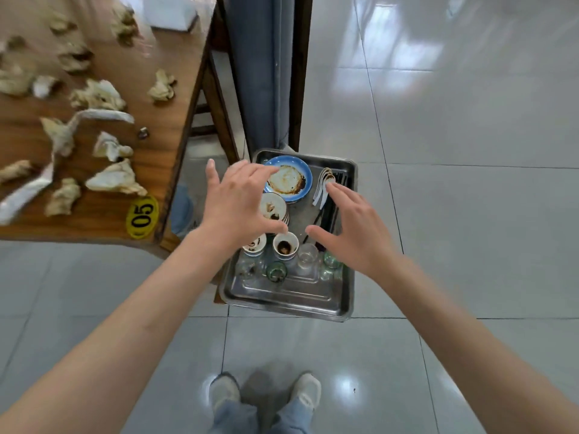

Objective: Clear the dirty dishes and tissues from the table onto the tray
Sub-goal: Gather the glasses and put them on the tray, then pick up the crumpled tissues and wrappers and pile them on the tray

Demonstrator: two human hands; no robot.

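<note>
A steel tray (291, 300) sits low to the right of the wooden table (169, 126). It holds a stained blue plate (289, 178), stacked small bowls (273, 208), white cups (285, 245), several small glasses (307, 260), white spoons (322, 186) and dark chopsticks (329, 214). My left hand (238, 202) hovers open over the bowls, fingers spread. Above the chopsticks and glasses my right hand (347, 233) hovers open. Neither holds anything. Several crumpled tissues (116, 180) lie scattered on the table.
A yellow "05" tag (142, 217) marks the table's near corner, and a white tissue box (170, 12) stands at its far end. A small dark object (143, 133) lies on the wood. A grey curtain and dark post (269, 73) rise behind the tray. Glossy floor tiles surround everything.
</note>
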